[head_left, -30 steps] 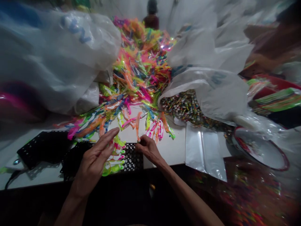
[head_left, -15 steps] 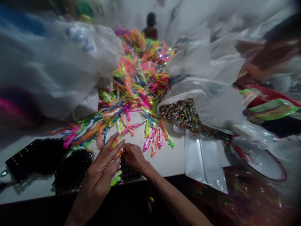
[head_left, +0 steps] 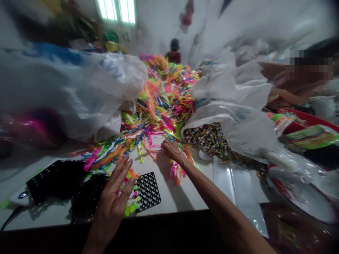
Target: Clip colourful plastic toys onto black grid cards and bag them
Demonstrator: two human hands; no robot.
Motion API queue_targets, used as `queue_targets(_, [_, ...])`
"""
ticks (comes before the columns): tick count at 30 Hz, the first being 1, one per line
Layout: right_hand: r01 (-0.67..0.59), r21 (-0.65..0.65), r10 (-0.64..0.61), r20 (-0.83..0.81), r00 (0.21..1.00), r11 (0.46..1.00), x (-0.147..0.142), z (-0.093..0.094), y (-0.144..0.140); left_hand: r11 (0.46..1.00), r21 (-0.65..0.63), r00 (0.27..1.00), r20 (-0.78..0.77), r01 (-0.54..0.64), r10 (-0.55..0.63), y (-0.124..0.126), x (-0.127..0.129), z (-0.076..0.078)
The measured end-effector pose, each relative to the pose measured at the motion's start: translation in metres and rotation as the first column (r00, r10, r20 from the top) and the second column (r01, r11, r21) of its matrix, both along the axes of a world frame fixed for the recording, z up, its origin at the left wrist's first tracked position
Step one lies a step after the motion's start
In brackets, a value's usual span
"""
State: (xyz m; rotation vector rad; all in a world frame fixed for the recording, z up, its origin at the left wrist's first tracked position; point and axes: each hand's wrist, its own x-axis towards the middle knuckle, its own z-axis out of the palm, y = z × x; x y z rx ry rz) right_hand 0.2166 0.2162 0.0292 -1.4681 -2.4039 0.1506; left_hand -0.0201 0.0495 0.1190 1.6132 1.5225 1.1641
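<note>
Head view: we've got the black grid [head_left: 149,193] flat on the counter [head_left: 169,204], bright strips [head_left: 131,207] over its left part, long axes roughly sideways, ends pointing right! Our left hand [head_left: 113,195] sits over them, fingers straight, released. Our right hand [head_left: 172,150] is out near the pink strips [head_left: 178,173]; whether its fingers grasp anything, we can't tell.

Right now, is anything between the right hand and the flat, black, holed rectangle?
Nothing visible: white tabletop shows between the right hand and that flat black rectangle. The left hand is off to the left, partly hiding bright neon strips.
</note>
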Motion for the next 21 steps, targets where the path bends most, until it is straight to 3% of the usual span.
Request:
queue_targets(3, [0.009, -0.185, -0.031, -0.116, 0.993, 0.983, -0.005, 0.013, -0.015, 1.000, 0.016, 0.999, 0.032, -0.005, 0.005, 0.001, -0.001, -0.002])
queue_targets(5, [-0.059, -0.417, -0.087, -0.322, 0.943, 0.907, -0.011, 0.017, -0.033, 1.000, 0.015, 0.998, 0.060, -0.012, 0.011, 0.001, -0.002, -0.002])
queue_targets(7, [-0.131, -0.553, -0.184, -0.477, 0.859, 0.823, -0.019, 0.016, -0.054, 1.000, 0.006, 0.998, 0.065, -0.009, 0.009, 0.001, -0.002, -0.001])
queue_targets(13, [-0.093, -0.462, -0.192, -0.531, 0.825, 0.882, -0.048, 0.009, -0.099, 0.998, 0.064, 1.000, 0.012, -0.013, 0.012, 0.000, -0.001, 0.002])
queue_targets(18, [-0.088, -0.540, -0.299, -0.586, 0.753, 0.837, -0.070, 0.008, -0.104, 0.997, 0.071, 1.000, 0.011, -0.018, 0.017, -0.001, -0.001, 0.004])
queue_targets(21, [-0.102, -0.502, -0.274, -0.617, 0.737, 0.859, -0.079, 0.002, -0.104, 0.998, 0.057, 1.000, 0.018, -0.013, 0.012, -0.001, 0.000, 0.004])
